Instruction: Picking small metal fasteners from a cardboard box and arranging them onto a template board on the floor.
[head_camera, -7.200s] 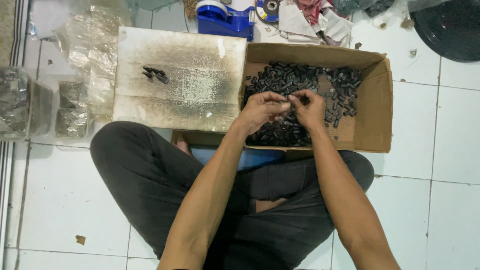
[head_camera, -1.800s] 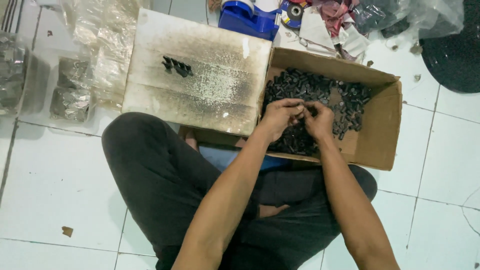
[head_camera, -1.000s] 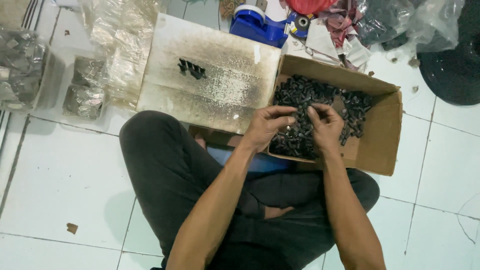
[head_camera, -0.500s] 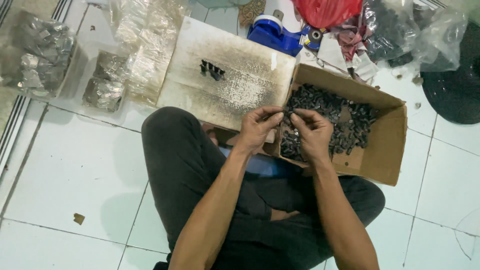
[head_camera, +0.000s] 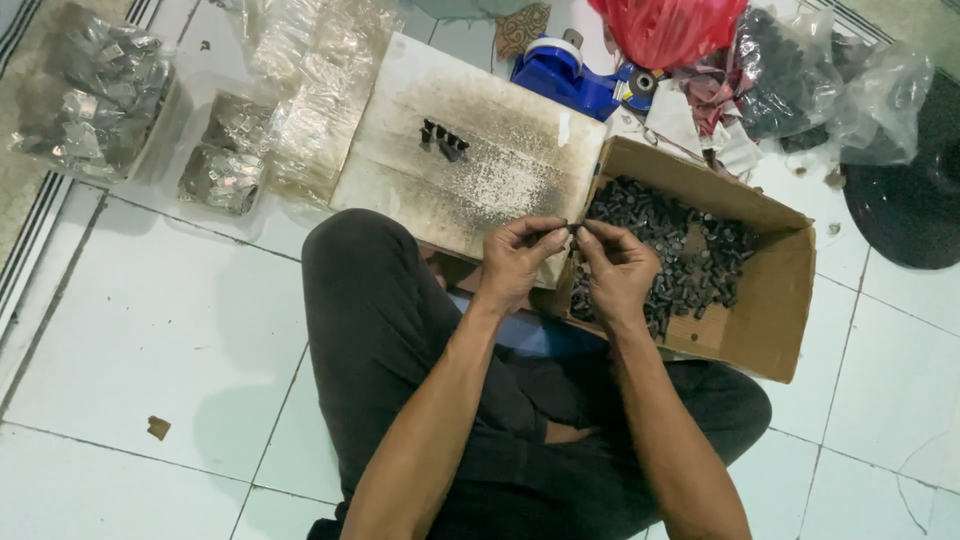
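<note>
Head view: both hands pinched on tiny dark part, shape unreadable

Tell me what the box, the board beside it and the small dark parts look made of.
Box: brown corrugated cardboard, matte, with folded flaps. Board: probably painted wood or plywood, its whitish surface worn and scuffed grey. Small dark parts: likely black metal or plastic, faintly glossy; too small to tell.

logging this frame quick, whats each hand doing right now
Left hand: fingers pinched shut on a small dark part.
Right hand: fingers pinched on the same small dark part, over the cardboard box.
</note>
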